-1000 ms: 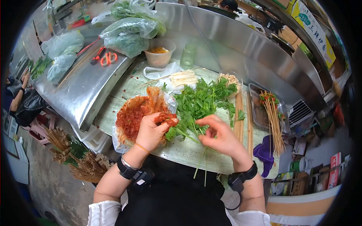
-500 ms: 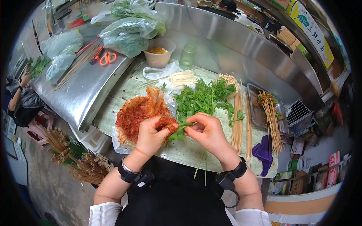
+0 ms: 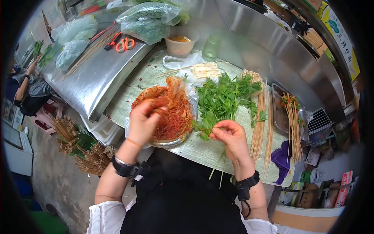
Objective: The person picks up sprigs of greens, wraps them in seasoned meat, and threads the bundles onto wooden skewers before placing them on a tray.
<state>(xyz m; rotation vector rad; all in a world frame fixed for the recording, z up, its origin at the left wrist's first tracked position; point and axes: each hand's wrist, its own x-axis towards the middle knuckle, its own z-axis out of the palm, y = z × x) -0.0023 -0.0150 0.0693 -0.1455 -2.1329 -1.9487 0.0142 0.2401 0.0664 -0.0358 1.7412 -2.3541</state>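
My right hand (image 3: pixel 232 137) pinches a leafy green sprig (image 3: pixel 204 126), its leaves pointing left and thin stems hanging below. My left hand (image 3: pixel 145 119) is over the near left part of a bowl of red chili mixture (image 3: pixel 171 124); its fingers are smeared by motion and look reddened. Pale leaf-like pieces coated in red stand up at the bowl's far side. Just beyond the right hand lies a pile of leafy greens (image 3: pixel 224 95). White enoki mushrooms (image 3: pixel 205 70) rest on a plastic bag behind it.
Bamboo skewers (image 3: pixel 260 121) lie right of the greens. Farther right are a clear tray (image 3: pixel 277 91) with filled skewers (image 3: pixel 292 121) and a purple cloth (image 3: pixel 281 160). At left, scissors (image 3: pixel 125 45) lie on a metal surface (image 3: pixel 105 74). Another person's arm (image 3: pixel 25 84) shows at far left.
My hands have separated. The left moved up and left over the bowl, without the red clump seen before; the right moved right with the sprig. The view has shifted.
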